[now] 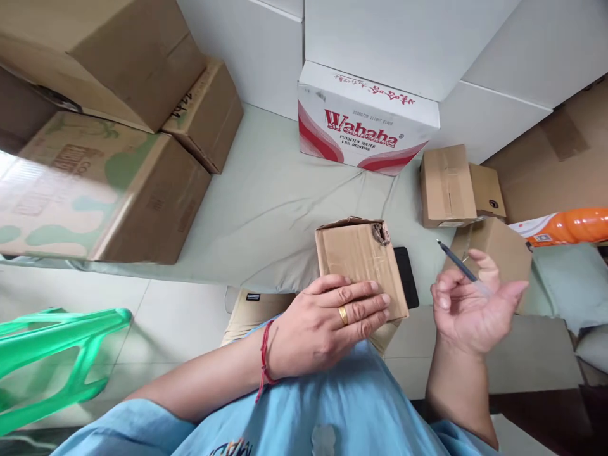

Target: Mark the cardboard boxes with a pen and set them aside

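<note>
Head view. We are seeing a small brown cardboard box point(351, 253) sitting at the near edge of a pale green cloth sheet point(266, 190), its lower end reaching towards the wearer's body; a dark, ragged hole is showing at its upper right corner. The left hand point(323, 326) is lying flat on the box, fingers straight and nearly together, wearing a gold ring point(342, 315), with a red string bracelet point(265, 354) circling the wrist. The right hand point(475, 310) is hovering well apart from the box, palm turned up, fingers curling loosely about a slim dark pen point(458, 261), whose tip is pointing up and left. Just beside the box, a flat black slab point(407, 275) is showing, partly hidden.

Farther back we are noting a white carton with red lettering point(363, 130) standing on the sheet. At right, an orange plastic bottle point(579, 227) is lying on its side; at left, a large brown carton with green print point(156, 202) is resting on the sheet, a bright green plastic stool point(71, 332) standing below.
</note>
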The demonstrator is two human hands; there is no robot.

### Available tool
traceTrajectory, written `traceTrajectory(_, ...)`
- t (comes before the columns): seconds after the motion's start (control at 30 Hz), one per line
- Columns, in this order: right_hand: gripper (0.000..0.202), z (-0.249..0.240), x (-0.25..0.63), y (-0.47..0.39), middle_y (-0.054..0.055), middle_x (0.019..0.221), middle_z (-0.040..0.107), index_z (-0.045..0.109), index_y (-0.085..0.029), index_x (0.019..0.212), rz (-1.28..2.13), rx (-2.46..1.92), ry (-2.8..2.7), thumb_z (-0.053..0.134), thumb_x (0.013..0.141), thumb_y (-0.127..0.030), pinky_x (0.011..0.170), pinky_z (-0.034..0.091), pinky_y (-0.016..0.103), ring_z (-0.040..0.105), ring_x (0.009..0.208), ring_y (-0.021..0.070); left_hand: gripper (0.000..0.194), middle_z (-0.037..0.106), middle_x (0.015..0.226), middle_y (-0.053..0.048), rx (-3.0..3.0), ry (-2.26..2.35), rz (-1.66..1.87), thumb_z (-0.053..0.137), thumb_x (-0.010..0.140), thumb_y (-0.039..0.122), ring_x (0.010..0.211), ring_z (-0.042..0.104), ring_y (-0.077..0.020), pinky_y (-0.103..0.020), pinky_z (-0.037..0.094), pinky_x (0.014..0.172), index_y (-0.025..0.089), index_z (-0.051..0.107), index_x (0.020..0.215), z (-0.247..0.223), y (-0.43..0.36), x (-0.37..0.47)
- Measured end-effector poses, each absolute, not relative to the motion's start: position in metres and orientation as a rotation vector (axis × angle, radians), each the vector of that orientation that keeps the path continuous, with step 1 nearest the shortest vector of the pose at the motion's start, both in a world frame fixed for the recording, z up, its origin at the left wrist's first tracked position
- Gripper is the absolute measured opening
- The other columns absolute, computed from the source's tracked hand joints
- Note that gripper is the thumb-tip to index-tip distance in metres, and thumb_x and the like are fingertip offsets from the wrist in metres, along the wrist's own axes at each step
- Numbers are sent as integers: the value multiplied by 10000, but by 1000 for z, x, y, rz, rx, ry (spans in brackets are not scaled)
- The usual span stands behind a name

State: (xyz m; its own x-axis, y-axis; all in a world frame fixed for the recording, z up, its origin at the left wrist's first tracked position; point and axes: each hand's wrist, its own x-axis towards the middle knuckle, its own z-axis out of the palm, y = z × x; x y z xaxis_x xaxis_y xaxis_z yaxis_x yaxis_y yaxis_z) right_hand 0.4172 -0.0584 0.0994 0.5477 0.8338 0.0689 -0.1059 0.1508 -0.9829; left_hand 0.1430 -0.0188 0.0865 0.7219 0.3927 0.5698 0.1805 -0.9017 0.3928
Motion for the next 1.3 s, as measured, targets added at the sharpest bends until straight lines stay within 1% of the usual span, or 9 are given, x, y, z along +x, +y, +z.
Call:
traceTrajectory(0.07,622,113,408,-51,25,762,775,675,-269,1214,864,-1241,-788,580,950,-824,347,375,235,594,455,160,332,766,1447,-36,2599,456,985,578,1099,225,1444,651,-167,-315,290,1310,232,713,1403,89,-15,150)
traceTrajectory(0.13,524,121,395,-42,65,906,813,699,-262,1175,906,-1253,-854,727,910,-713,390,433,241,665,584,173,310,781,1419,-40,2579,464,1022,594,1086,217,1408,680,-173,-313,303,1290,223,731,1365,90,-12,154)
traceTrajectory(0.17,450,123,390,-38,66,916,812,715,-250,1127,905,-1265,-886,793,889,-624,408,434,236,655,597,161,298,787,1406,-41,2570,466,1041,600,1082,215,1394,690,-175,-313,302,1286,213,736,1347,91,-12,155)
traceTrajectory(0.27,224,124,378,-24,-4,702,708,731,-220,978,821,-1297,-976,821,887,-403,433,367,221,523,497,104,291,792,1396,-42,2561,468,1056,603,1081,218,1373,704,-176,-310,291,1285,201,735,1340,90,-13,154)
traceTrajectory(0.37,117,120,372,-11,-55,589,558,706,-218,888,689,-1355,-1108,733,921,-327,487,377,241,494,494,107,323,786,1410,-41,2569,470,1032,604,1078,216,1392,692,-180,-313,302,1274,223,727,1377,88,-14,152)
traceTrajectory(0.57,125,115,355,4,-66,588,488,667,-230,852,464,-1441,-1237,613,957,-273,528,361,263,464,514,117,308,776,1425,-51,2574,450,1030,549,1106,228,1397,684,-182,-321,301,1272,199,736,1349,89,-13,152)
traceTrajectory(0.73,125,118,348,5,-66,599,529,666,-228,860,398,-1492,-1297,598,964,-238,553,395,265,485,525,114,329,769,1438,-59,2570,438,1005,537,1112,233,1422,666,-187,-326,316,1261,190,721,1381,87,-13,150)
traceTrajectory(0.93,128,120,349,6,-60,636,579,679,-225,907,438,-1563,-1342,609,1000,-280,586,438,264,529,554,116,379,762,1453,-63,2546,422,971,577,1081,210,1466,635,-202,-336,352,1249,220,698,1440,85,-14,148)
traceTrajectory(1.3,166,121,349,1,-70,559,504,647,-235,784,396,-1534,-1344,572,925,-190,489,341,268,420,481,110,326,777,1419,-17,2585,468,1030,486,1135,229,1390,683,-162,-314,331,1246,226,742,1336,89,-13,150)
